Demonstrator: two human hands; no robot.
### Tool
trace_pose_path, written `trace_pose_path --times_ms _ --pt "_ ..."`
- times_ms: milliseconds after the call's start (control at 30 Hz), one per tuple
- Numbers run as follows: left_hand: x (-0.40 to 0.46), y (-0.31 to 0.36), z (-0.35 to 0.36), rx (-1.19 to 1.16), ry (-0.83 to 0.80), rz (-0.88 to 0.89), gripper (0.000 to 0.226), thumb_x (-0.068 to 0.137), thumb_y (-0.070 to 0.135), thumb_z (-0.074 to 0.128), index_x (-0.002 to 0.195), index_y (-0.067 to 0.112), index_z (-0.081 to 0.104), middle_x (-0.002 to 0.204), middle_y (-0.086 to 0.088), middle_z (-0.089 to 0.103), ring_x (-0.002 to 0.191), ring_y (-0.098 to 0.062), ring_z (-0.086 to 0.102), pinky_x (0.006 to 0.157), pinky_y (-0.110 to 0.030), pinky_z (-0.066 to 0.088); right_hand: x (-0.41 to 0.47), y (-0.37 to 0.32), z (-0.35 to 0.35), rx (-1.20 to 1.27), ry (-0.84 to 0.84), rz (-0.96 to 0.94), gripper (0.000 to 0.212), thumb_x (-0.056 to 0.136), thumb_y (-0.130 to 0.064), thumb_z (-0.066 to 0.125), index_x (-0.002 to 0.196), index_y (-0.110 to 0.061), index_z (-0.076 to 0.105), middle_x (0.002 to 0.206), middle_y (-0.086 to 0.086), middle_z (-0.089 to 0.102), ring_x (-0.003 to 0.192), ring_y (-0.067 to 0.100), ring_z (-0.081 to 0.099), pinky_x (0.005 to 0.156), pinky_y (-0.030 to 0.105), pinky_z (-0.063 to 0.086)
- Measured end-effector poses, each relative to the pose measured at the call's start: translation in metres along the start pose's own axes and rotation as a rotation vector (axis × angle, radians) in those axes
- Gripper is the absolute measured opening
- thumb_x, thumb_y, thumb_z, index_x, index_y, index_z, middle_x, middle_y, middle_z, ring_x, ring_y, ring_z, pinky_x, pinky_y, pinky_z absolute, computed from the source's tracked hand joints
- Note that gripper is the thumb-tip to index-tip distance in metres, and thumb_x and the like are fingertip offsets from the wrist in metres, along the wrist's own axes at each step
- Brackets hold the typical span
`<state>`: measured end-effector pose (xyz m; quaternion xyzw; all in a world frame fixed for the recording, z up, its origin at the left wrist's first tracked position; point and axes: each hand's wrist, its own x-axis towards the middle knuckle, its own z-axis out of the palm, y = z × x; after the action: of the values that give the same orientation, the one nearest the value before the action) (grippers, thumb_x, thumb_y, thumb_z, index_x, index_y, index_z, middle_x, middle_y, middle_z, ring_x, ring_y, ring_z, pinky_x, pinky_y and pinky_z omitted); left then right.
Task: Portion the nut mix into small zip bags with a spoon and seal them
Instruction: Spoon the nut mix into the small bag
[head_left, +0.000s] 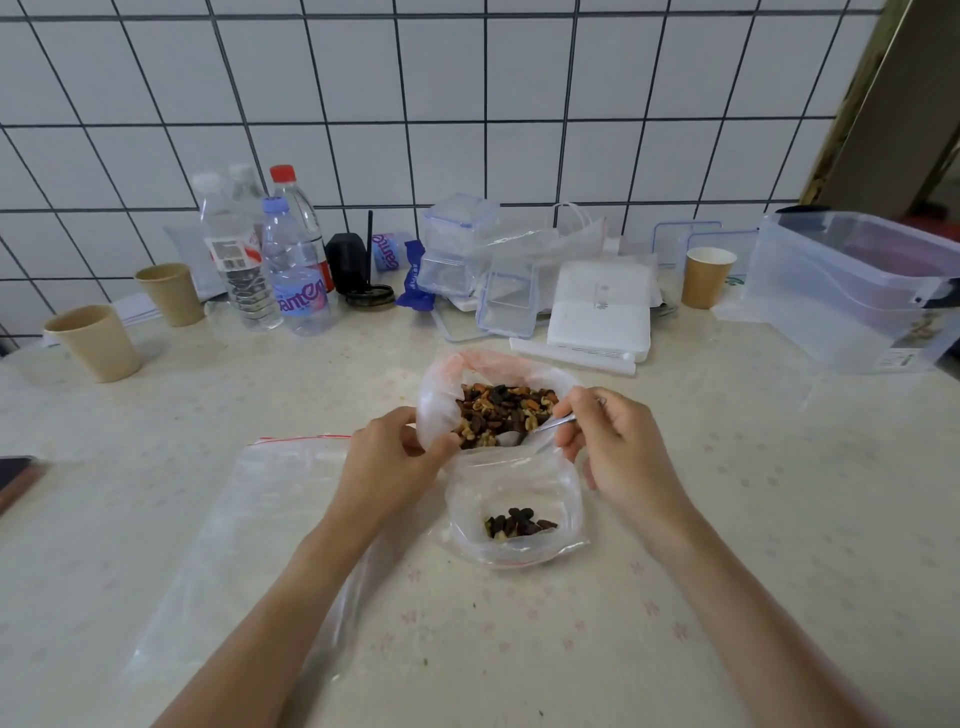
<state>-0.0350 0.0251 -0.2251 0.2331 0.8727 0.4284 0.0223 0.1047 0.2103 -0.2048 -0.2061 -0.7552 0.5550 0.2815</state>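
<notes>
Your right hand hides most of the spoon, and its bowl is lost among the nut mix. A dark object is cut off by the left edge. The white box carries print too small for you to read.

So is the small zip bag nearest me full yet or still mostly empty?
Mostly empty. The small zip bag is open at its mouth, with only a small clump of nut mix at its bottom; the rest of it is clear plastic.
</notes>
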Motion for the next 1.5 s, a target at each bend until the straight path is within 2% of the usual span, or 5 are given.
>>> trace_pose_path --times_ms 500,833,1133,1367,1500 --pt "-0.006 0.007 0.005 -0.321 -0.041 -0.005 0.012 0.095 0.029 0.074 0.102 0.019 0.072 0.087 0.002 0.08 0.08 -0.02 0.076 0.079 -0.051 0.062 0.0 0.003 0.008 0.197 -0.056 0.297 0.032 0.108 -0.028 0.049 0.101 -0.009 0.074 0.085 0.007 0.079 0.074 0.019 0.069 0.07 0.036 0.055" --pt "-0.004 0.007 0.003 -0.467 -0.031 -0.014 0.018 0.097 0.035 0.07 0.11 0.022 0.072 0.092 0.007 0.08 0.081 -0.013 0.076 0.069 -0.024 0.062 0.005 0.004 0.004 0.367 0.015 0.358 0.034 0.109 -0.026 0.047 0.099 -0.005 0.072 0.077 0.009 0.074 0.062 0.015 0.063 0.053 0.029 0.046" --pt "-0.003 0.002 -0.01 -0.139 -0.02 -0.029 0.043 0.092 0.061 0.064 0.113 0.023 0.067 0.086 0.007 0.076 0.069 -0.004 0.074 0.055 -0.011 0.048 0.007 0.002 -0.002 0.378 0.07 0.238 0.033 0.109 -0.026 0.047 0.1 -0.004 0.071 0.077 0.011 0.073 0.061 0.021 0.063 0.042 0.027 0.041" --pt "-0.009 0.011 -0.026 0.085 0.084 0.002 0.042 0.084 0.067 0.068 0.095 0.027 0.058 0.089 0.011 0.065 0.078 -0.009 0.064 0.066 -0.028 0.047 0.005 -0.002 -0.005 0.369 0.068 0.196 0.034 0.109 -0.028 0.047 0.099 -0.006 0.071 0.076 0.01 0.072 0.063 0.02 0.064 0.043 0.028 0.041" --pt "-0.013 0.023 -0.037 0.003 -0.178 0.012 0.043 0.081 0.073 0.065 0.081 0.03 0.067 0.075 0.008 0.073 0.065 -0.01 0.071 0.068 -0.029 0.054 0.006 -0.009 -0.014 0.412 0.053 0.163 0.035 0.109 -0.026 0.047 0.094 -0.006 0.071 0.073 0.012 0.07 0.061 0.022 0.063 0.042 0.028 0.04"
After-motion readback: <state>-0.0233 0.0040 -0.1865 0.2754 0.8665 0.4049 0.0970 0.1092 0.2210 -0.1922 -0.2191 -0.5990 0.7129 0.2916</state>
